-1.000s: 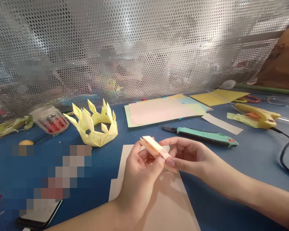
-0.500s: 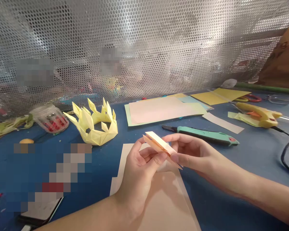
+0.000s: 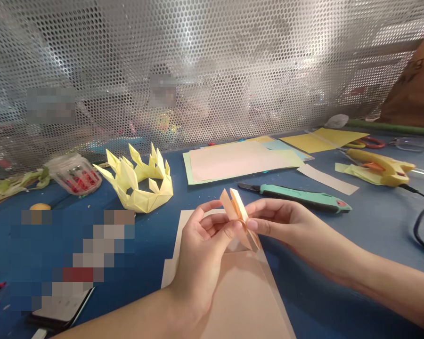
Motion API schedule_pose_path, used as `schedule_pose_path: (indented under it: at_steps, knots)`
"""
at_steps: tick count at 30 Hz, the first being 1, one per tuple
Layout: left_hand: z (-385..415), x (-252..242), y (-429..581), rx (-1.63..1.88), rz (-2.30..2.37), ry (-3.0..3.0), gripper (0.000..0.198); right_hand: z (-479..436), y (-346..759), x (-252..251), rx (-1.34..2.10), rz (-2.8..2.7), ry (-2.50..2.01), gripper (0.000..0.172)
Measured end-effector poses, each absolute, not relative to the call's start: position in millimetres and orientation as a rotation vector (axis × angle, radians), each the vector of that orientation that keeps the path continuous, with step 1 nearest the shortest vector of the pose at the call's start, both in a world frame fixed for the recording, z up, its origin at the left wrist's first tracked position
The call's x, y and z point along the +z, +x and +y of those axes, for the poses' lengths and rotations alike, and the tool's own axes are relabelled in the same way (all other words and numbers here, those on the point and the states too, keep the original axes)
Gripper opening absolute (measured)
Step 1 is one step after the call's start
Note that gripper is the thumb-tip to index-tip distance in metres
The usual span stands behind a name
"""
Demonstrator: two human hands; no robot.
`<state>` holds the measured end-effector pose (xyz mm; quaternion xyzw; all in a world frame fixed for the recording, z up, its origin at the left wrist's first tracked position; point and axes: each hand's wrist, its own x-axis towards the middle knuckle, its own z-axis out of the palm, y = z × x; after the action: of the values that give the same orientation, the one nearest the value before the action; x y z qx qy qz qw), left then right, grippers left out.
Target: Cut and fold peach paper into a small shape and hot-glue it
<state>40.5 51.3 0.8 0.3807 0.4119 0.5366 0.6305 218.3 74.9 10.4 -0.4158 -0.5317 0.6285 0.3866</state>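
A small piece of folded peach paper [image 3: 233, 207] is held up between both hands, its layers fanned apart and its long side tilted upright. My left hand [image 3: 205, 249] pinches it from the left, thumb in front and fingers behind. From the right, my right hand [image 3: 282, 223] grips its edge between thumb and fingertips. Beneath the hands lie pale peach paper sheets [image 3: 247, 296]. Just beyond my right hand rests a green utility knife [image 3: 304, 197] with its dark blade pointing left. A yellow folded-paper crown [image 3: 144, 193] stands to the left of my hands.
Stacked paper sheets [image 3: 233, 162] lie at the back, with a narrow paper strip [image 3: 328, 179] beside them. A yellow glue gun [image 3: 385, 167] with a black cord is at right. A clear container [image 3: 74, 174] and a phone [image 3: 61, 306] sit at left. Perforated metal [image 3: 212, 70] borders the table.
The folded paper has turned steeper between my fingers, and its layers have spread further apart. My right hand has shifted slightly left. The things on the table stay where they were.
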Motion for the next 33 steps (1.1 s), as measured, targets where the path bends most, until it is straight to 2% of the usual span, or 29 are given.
schedule_pose_path:
  at_steps: [9, 19, 33]
  knots:
    - [51.2, 0.3, 39.8, 1.219, 0.934, 0.901, 0.038, 75.0, 218.5, 9.3, 1.533, -1.335, -1.059, 0.031]
    - [50.0, -0.2, 39.2, 1.235, 0.951, 0.935, 0.029, 71.8, 214.6, 10.7, 1.573, -1.285, -0.959, 0.028]
    - [49.7, 2.4, 39.6, 1.212, 0.893, 0.922, 0.03, 67.3, 212.8, 14.4, 1.568, -1.262, -0.972, 0.04]
